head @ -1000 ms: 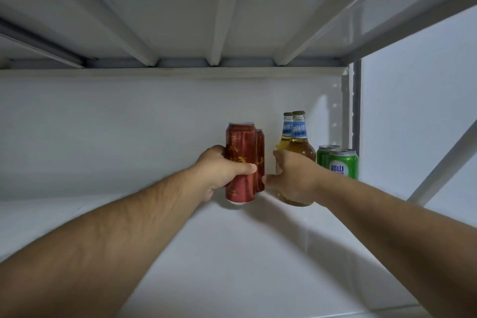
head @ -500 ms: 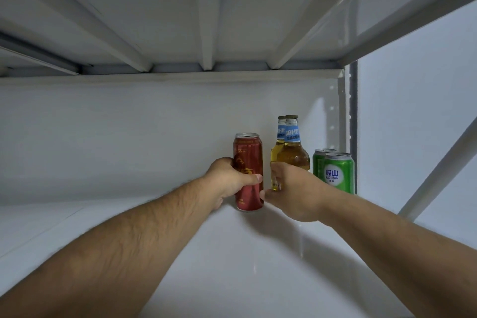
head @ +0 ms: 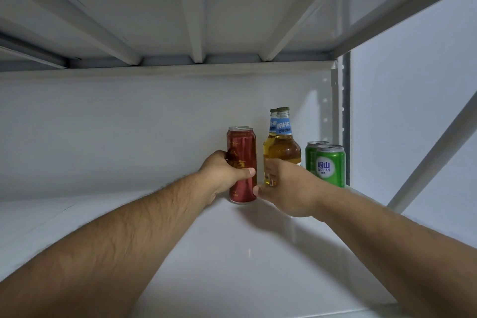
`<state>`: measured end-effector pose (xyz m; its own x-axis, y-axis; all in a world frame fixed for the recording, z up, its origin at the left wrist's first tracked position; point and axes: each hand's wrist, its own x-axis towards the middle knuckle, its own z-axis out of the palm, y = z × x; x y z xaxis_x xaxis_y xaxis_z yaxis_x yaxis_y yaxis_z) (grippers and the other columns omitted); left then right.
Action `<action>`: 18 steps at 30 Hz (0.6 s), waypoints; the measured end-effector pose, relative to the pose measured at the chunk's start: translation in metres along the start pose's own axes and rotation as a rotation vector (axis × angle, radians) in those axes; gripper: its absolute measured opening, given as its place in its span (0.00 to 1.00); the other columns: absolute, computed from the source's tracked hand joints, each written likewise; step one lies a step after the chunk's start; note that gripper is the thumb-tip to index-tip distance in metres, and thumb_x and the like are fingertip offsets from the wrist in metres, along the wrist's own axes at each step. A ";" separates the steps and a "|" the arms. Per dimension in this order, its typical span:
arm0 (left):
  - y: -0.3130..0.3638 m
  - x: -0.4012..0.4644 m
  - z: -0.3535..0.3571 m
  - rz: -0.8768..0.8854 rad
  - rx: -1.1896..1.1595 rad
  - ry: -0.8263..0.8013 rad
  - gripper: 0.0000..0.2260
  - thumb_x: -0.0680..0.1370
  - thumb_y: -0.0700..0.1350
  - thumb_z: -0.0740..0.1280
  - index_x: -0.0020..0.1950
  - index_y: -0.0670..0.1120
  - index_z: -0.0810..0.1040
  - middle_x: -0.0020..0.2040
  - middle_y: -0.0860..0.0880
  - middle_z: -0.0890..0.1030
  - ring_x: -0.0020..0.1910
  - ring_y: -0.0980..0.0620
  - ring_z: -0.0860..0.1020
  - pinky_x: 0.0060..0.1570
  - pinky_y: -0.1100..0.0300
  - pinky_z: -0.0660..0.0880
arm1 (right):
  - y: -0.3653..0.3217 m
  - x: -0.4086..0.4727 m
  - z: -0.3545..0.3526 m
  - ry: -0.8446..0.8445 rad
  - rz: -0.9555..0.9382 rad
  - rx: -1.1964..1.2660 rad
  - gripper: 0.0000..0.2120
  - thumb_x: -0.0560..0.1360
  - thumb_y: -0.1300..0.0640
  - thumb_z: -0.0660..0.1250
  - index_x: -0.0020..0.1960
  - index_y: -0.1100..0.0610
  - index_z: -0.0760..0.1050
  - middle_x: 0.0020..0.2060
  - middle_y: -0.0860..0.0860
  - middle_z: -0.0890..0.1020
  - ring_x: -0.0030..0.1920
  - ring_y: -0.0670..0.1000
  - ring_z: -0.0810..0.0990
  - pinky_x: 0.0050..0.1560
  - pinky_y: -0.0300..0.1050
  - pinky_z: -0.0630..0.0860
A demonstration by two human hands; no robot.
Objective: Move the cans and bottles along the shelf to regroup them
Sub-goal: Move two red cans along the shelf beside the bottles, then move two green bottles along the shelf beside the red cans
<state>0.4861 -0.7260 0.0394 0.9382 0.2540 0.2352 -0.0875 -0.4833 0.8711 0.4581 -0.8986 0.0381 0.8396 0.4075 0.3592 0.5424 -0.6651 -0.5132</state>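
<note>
Far back on the white shelf, the left hand grips a red can while the right hand clasps a bottle; sliding either carelessly could topple its hidden neighbour or the green cans.

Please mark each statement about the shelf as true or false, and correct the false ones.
1. The left hand is wrapped around a red can. True.
2. The green cans stand to the left of the red can. False: they stand at the far right, next to the shelf post.
3. The right hand is at the base of the front bottle. True.
4. The bottles carry red neck labels. False: the neck labels are blue.
5. Only one green can is visible. False: two are visible, one behind the other.
</note>
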 end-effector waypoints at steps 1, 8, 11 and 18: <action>0.000 0.000 -0.002 -0.008 0.015 -0.001 0.32 0.70 0.48 0.83 0.70 0.45 0.75 0.61 0.47 0.83 0.60 0.45 0.82 0.64 0.46 0.79 | -0.001 -0.001 0.000 -0.003 -0.008 0.000 0.09 0.76 0.50 0.69 0.44 0.53 0.71 0.36 0.51 0.76 0.33 0.48 0.75 0.32 0.40 0.74; -0.001 -0.025 -0.022 0.043 0.349 0.021 0.40 0.77 0.48 0.75 0.84 0.45 0.58 0.80 0.44 0.68 0.76 0.44 0.71 0.71 0.55 0.69 | -0.017 -0.010 -0.001 -0.079 -0.132 -0.073 0.05 0.78 0.55 0.68 0.44 0.53 0.74 0.37 0.50 0.78 0.38 0.51 0.78 0.36 0.40 0.74; -0.010 -0.044 -0.040 0.102 0.637 -0.011 0.39 0.79 0.53 0.71 0.85 0.48 0.56 0.83 0.46 0.63 0.79 0.45 0.67 0.76 0.55 0.66 | -0.027 -0.012 0.002 -0.111 -0.150 -0.091 0.07 0.78 0.51 0.67 0.49 0.56 0.74 0.42 0.54 0.80 0.42 0.55 0.80 0.39 0.49 0.76; -0.030 -0.103 -0.117 0.044 0.953 0.027 0.36 0.81 0.59 0.65 0.85 0.53 0.54 0.84 0.53 0.58 0.81 0.47 0.62 0.76 0.51 0.65 | -0.095 -0.028 0.031 -0.143 -0.227 -0.414 0.24 0.81 0.41 0.59 0.69 0.57 0.67 0.61 0.55 0.77 0.60 0.58 0.77 0.55 0.52 0.76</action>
<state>0.3529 -0.6397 0.0397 0.9313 0.2332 0.2798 0.1988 -0.9691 0.1461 0.3840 -0.8278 0.0528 0.7131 0.6334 0.3006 0.6790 -0.7307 -0.0709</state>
